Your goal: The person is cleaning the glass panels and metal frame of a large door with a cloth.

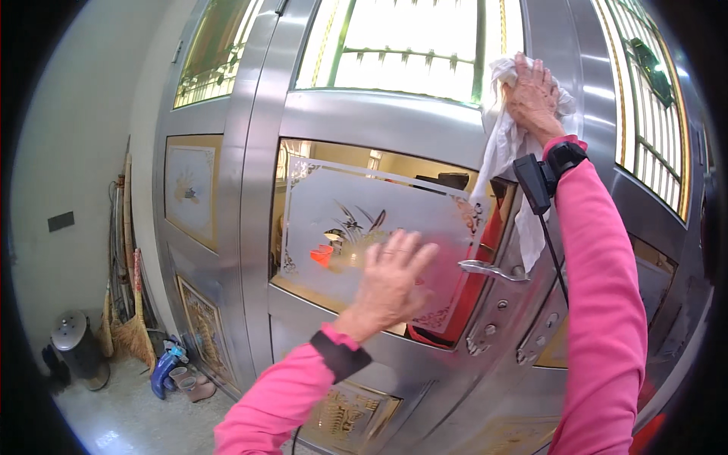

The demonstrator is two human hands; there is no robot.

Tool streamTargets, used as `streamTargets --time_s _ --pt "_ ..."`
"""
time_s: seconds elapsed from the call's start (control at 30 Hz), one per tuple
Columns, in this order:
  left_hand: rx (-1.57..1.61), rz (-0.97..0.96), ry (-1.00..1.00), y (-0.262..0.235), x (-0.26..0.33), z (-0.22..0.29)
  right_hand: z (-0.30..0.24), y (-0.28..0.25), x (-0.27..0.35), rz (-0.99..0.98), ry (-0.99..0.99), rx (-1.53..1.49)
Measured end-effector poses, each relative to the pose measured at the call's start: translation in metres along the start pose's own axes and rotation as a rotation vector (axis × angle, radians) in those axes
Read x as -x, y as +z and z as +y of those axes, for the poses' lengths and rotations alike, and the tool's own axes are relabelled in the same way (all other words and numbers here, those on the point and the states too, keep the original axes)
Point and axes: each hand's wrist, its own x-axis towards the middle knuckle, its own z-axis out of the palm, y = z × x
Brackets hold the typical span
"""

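Observation:
A large stainless steel door [379,117] with glass and mirrored decorative panels stands in front of me. Up at the right, my right hand [533,95] presses a white cloth [497,155] against the door frame beside the bright upper window. The cloth bunches under the palm, and its loose end hangs down past the door handle [494,269]. My left hand [388,284], fingers spread, is in front of the frosted panel [318,205] with a flower design, holding nothing. Whether it touches the panel I cannot tell. Locks [489,330] sit below the handle.
Brooms [136,334] and poles lean against the wall at the left, next to a metal bin [76,345]. Blue boots [164,371] and brown boots [193,385] stand on the floor by the door. A cable [557,262] hangs from the device on my right wrist.

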Motion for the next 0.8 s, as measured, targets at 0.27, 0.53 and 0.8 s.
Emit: streamTargets --time_s 0.27,0.53,0.8 --pt "-0.309 0.253 -0.404 -0.053 0.055 -0.187 -0.071 0.027 -0.026 0.26 0.216 -0.215" --pt "-0.315 0.265 -0.371 -0.07 -0.001 -0.277 -0.204 0.081 -0.042 0.648 -0.177 -0.05" --pt "-0.335 0.199 -0.376 -0.079 0.0 -0.327 -0.337 0.055 0.0 0.146 -0.505 -0.357"
